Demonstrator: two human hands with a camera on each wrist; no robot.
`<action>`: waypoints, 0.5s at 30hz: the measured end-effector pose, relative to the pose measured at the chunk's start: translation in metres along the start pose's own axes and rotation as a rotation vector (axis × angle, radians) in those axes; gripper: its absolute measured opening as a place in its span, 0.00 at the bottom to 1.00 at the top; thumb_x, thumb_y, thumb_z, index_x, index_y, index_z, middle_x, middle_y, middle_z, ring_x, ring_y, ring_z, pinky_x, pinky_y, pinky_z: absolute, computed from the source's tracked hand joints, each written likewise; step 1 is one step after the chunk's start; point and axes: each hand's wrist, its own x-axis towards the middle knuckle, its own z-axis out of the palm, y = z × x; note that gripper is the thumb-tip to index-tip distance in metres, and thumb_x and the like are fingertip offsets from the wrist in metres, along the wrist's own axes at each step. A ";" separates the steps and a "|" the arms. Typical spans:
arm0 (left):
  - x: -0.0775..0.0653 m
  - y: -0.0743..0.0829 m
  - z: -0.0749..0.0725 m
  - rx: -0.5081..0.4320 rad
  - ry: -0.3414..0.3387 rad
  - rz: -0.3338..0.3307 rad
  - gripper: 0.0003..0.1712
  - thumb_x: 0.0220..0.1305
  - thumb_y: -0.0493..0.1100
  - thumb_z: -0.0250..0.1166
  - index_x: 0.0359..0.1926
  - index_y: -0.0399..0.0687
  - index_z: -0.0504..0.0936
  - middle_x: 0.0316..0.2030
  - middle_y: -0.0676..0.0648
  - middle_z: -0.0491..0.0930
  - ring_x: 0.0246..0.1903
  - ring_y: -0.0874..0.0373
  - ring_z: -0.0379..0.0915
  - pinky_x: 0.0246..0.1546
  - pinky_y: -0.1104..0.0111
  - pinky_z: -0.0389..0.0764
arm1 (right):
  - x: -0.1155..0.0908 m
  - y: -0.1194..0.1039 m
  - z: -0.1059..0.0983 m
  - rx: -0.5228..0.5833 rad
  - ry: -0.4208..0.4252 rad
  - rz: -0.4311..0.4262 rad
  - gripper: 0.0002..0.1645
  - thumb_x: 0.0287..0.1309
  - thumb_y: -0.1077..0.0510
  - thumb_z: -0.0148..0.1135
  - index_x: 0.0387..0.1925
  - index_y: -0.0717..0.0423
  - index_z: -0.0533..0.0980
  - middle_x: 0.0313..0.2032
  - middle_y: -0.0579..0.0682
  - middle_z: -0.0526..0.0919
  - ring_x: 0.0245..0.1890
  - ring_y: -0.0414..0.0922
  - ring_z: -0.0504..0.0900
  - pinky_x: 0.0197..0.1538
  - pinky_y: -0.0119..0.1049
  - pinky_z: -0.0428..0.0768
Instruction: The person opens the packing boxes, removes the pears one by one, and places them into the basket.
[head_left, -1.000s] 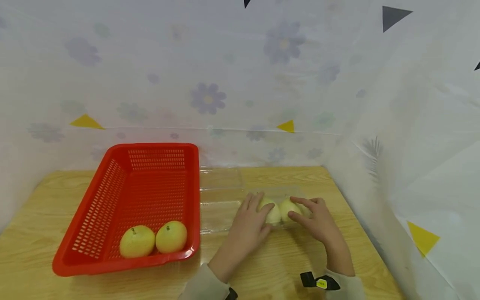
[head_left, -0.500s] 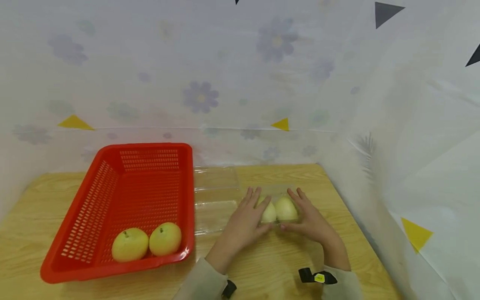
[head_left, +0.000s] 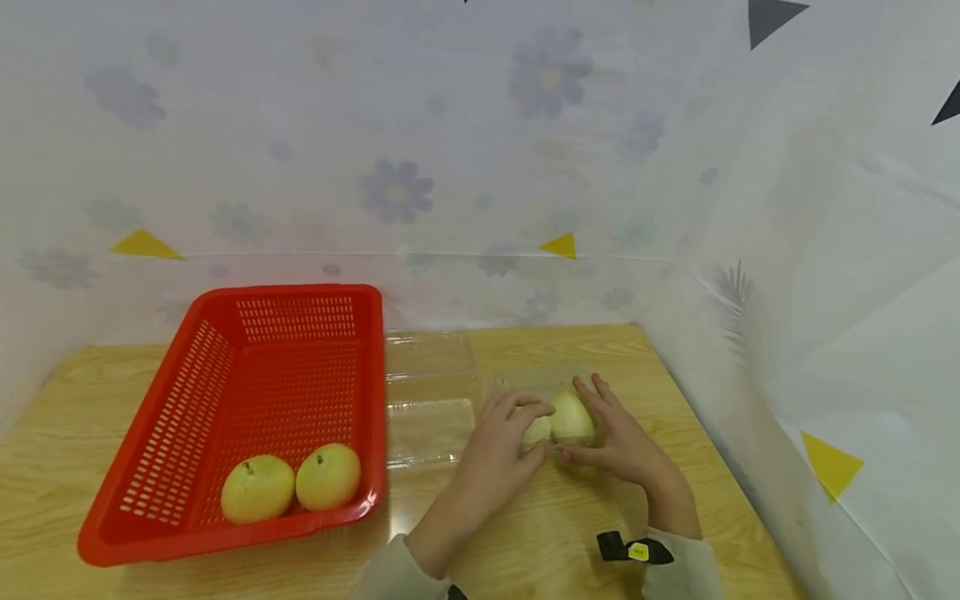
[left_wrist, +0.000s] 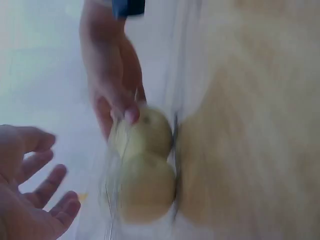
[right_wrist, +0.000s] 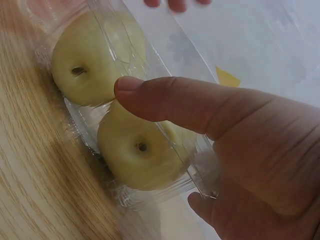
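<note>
Two pale yellow pears (head_left: 572,415) sit side by side in a clear plastic box (head_left: 536,377) at the right of the table. My right hand (head_left: 626,442) grips the box's right end, thumb over the near top edge and fingers behind, as the right wrist view shows. My left hand (head_left: 495,446) hovers at the left end, fingers loosely bent. In the left wrist view that hand (left_wrist: 32,185) stands apart from the box with nothing in it. It partly hides the left pear (head_left: 537,431) in the head view.
A red plastic basket (head_left: 300,367) stands on the left, with two yellow pears (head_left: 258,489) at its near end. Between basket and hands lies another clear plastic container (head_left: 431,429). Patterned sheeting (head_left: 450,167) hangs behind the wooden table (head_left: 600,337).
My right hand has gone from touching the right pear to gripping the box. My left fingers were spread over the left pear and box, and have now drawn back and bent.
</note>
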 end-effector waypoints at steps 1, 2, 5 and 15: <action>-0.003 0.004 0.001 -0.099 0.025 0.000 0.19 0.65 0.43 0.68 0.57 0.53 0.81 0.56 0.53 0.77 0.60 0.54 0.70 0.57 0.61 0.78 | 0.000 0.000 0.000 0.003 -0.001 -0.004 0.64 0.50 0.40 0.76 0.79 0.49 0.49 0.78 0.62 0.36 0.76 0.69 0.38 0.63 0.79 0.54; -0.006 0.008 0.003 -0.231 0.025 -0.010 0.16 0.66 0.42 0.66 0.55 0.51 0.81 0.52 0.52 0.79 0.54 0.56 0.74 0.53 0.64 0.80 | 0.000 0.001 -0.001 0.006 -0.001 -0.008 0.64 0.50 0.40 0.76 0.79 0.50 0.49 0.78 0.61 0.36 0.76 0.69 0.37 0.63 0.79 0.53; -0.016 0.017 0.013 -0.673 -0.090 -0.116 0.11 0.70 0.41 0.62 0.50 0.43 0.81 0.43 0.47 0.83 0.41 0.59 0.79 0.42 0.70 0.83 | -0.001 0.002 -0.002 0.017 0.002 -0.018 0.64 0.50 0.43 0.77 0.79 0.51 0.49 0.78 0.60 0.35 0.76 0.69 0.35 0.63 0.78 0.52; -0.018 0.012 0.046 -1.319 -0.274 -0.727 0.24 0.74 0.46 0.57 0.60 0.30 0.71 0.49 0.39 0.79 0.39 0.55 0.81 0.49 0.62 0.84 | 0.002 0.005 -0.002 -0.038 0.011 -0.031 0.66 0.43 0.56 0.81 0.79 0.52 0.50 0.79 0.59 0.37 0.76 0.68 0.36 0.67 0.73 0.52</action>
